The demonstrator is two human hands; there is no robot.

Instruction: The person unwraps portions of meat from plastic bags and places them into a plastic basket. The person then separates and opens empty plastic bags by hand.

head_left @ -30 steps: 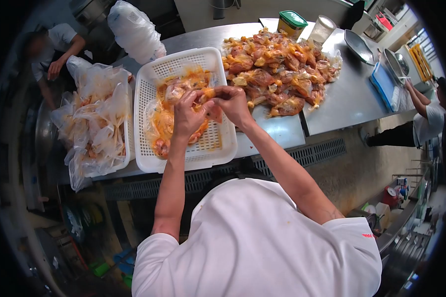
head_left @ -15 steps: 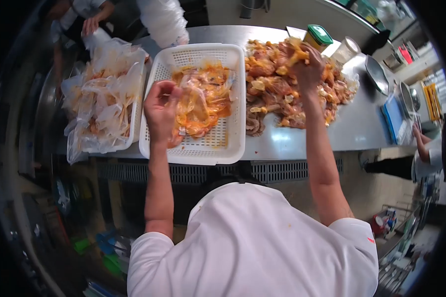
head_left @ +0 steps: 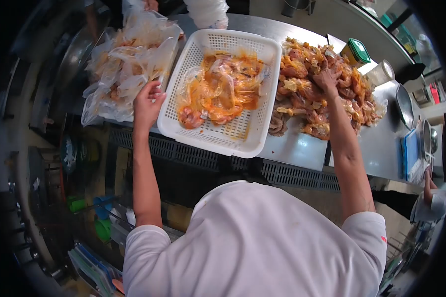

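Note:
My right hand (head_left: 327,79) rests on a heap of orange marinated meat in clear knotted plastic bags (head_left: 354,94), fingers spread and reaching between the bundles. Left of it, a white perforated basket (head_left: 169,116) holds loose, sauce-covered meat with some clear plastic (head_left: 224,91). My left hand (head_left: 147,106) hovers by the basket's left rim, fingers loosely bent and apart, with nothing visible in them. Just beyond its fingertips lie sauce-smeared plastic bags (head_left: 134,57), piled in a white tray; whether the fingers touch them I cannot tell.
Behind the heap stand a green-lidded tub (head_left: 360,51) and a clear container (head_left: 381,73). A metal pan (head_left: 404,105) and blue board (head_left: 410,153) are farther right. White plastic (head_left: 208,12) stands behind the basket. Another person (head_left: 430,203) is at right; another hand (head_left: 151,5) shows beyond the bags.
My right hand held a yellowish bundle above the heap; now it lies down among the bundles without it. My left hand moved from over the basket to its left side. The view shifted.

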